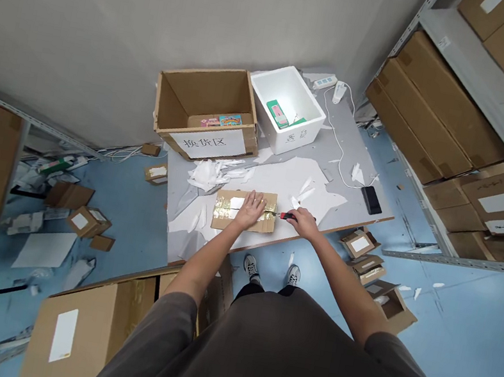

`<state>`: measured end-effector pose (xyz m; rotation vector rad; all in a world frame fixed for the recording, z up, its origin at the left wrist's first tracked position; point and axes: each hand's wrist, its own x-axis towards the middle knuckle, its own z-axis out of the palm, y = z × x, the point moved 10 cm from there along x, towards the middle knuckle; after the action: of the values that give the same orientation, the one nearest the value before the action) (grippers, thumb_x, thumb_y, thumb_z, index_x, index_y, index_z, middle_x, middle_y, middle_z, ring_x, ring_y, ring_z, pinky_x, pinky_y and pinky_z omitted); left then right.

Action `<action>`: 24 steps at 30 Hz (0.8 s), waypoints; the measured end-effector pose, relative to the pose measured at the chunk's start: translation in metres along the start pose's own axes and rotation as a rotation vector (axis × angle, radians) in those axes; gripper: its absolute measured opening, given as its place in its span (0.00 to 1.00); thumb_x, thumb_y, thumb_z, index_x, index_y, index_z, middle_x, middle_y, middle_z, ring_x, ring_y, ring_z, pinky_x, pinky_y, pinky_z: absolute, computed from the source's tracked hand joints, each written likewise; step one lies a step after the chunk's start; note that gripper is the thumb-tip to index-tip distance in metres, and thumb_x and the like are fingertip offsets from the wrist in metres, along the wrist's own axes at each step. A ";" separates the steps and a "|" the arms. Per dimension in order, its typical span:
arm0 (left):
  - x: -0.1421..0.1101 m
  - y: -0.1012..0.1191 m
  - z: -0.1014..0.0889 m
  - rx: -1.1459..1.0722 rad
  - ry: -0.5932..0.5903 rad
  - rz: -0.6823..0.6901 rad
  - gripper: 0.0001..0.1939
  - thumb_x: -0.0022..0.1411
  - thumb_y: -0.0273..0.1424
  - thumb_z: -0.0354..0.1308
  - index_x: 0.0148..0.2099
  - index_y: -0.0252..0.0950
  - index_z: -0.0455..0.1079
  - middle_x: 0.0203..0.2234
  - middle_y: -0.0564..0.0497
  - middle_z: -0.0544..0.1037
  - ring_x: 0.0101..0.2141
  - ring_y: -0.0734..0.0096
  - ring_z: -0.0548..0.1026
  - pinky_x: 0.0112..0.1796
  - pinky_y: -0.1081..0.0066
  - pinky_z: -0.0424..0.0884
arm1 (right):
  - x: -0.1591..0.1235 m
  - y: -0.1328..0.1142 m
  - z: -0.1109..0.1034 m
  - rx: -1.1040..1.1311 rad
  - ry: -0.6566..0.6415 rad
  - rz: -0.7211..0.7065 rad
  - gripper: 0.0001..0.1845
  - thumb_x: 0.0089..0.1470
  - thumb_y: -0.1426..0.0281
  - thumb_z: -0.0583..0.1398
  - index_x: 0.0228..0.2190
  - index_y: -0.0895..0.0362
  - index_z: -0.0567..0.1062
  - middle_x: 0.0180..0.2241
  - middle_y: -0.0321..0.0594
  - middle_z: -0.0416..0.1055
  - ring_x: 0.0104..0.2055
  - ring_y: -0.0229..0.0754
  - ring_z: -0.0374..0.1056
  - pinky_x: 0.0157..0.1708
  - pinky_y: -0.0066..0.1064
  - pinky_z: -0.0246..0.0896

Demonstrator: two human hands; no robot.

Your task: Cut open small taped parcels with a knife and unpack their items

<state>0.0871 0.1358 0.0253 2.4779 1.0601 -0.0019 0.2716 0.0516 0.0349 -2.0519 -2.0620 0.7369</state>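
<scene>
Against a grey wall (pixel 141 13) stands a desk (pixel 358 152). The left hand (pixel 251 210), open and flat, presses a taped carton (pixel 224 206) near the front edge, presumably to steady it; the right hand (pixel 303 222) grips a red-handled cutter (pixel 286 216) at its end. Behind, an open box (pixel 221 89) holds colourful packets (pixel 230 120); a foam box (pixel 284 142), a green-and-pink pack (pixel 277 114).

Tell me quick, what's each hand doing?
Left hand: open, resting on the taped cardboard box.
Right hand: closed, holding a red-and-black cutter.

Room over the tabletop (pixel 349 211) between right hand (pixel 304 224) and phone (pixel 371 200), carton (pixel 250 146) and foam box (pixel 280 141) blocking behind
</scene>
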 end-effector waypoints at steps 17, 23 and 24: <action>-0.002 -0.001 0.008 -0.032 0.052 0.005 0.27 0.74 0.34 0.55 0.72 0.39 0.66 0.75 0.36 0.61 0.78 0.45 0.43 0.74 0.33 0.43 | 0.010 -0.010 -0.009 -0.190 0.048 -0.083 0.19 0.75 0.61 0.55 0.58 0.54 0.78 0.50 0.54 0.72 0.54 0.58 0.63 0.50 0.41 0.55; -0.003 -0.002 0.009 -0.013 0.079 -0.006 0.28 0.72 0.39 0.62 0.71 0.41 0.67 0.75 0.35 0.61 0.78 0.43 0.43 0.74 0.33 0.43 | 0.005 0.007 -0.021 -0.123 0.041 -0.047 0.19 0.74 0.61 0.56 0.57 0.55 0.79 0.51 0.54 0.74 0.55 0.56 0.66 0.52 0.40 0.59; -0.003 -0.002 0.009 -0.014 0.083 -0.009 0.28 0.72 0.39 0.63 0.71 0.41 0.68 0.75 0.36 0.61 0.78 0.42 0.44 0.74 0.33 0.44 | 0.002 0.012 -0.022 -0.080 0.035 -0.028 0.18 0.74 0.61 0.56 0.56 0.55 0.79 0.50 0.53 0.75 0.55 0.55 0.67 0.52 0.39 0.60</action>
<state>0.0848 0.1315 0.0171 2.4794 1.1011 0.1066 0.2921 0.0582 0.0485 -2.0567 -2.1297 0.6185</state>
